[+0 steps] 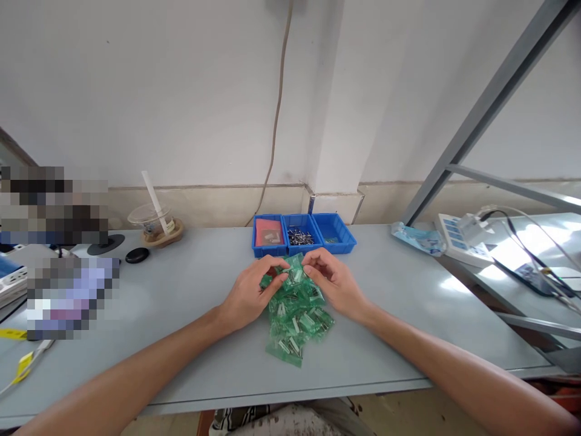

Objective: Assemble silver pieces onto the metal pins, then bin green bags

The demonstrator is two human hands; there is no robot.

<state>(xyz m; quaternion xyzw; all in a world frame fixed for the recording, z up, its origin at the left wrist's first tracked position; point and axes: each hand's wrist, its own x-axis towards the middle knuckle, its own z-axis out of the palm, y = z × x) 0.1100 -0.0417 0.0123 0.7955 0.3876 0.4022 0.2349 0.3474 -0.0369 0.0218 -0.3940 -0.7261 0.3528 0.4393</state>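
Between my hands lies a heap of small green plastic bags (299, 324), with pale and metal pieces showing through them. My left hand (254, 284) and my right hand (333, 280) pinch the two sides of one green bag (296, 269) at the top of the heap. Just behind stand three joined blue bins: the left bin (256, 247) has a red packet (267, 227) in it, the middle bin (298, 219) holds many small metal pieces (299, 236), and the right bin (342, 237) has a few small bits at its bottom.
A plastic cup with a straw (154, 218) and a round black lid-like object (137, 255) stand at the back left. To the right are a blue packet (417, 238), a white power strip (458, 239) and a sloping metal frame (481, 115). The grey table (204, 363) ends near my lap.
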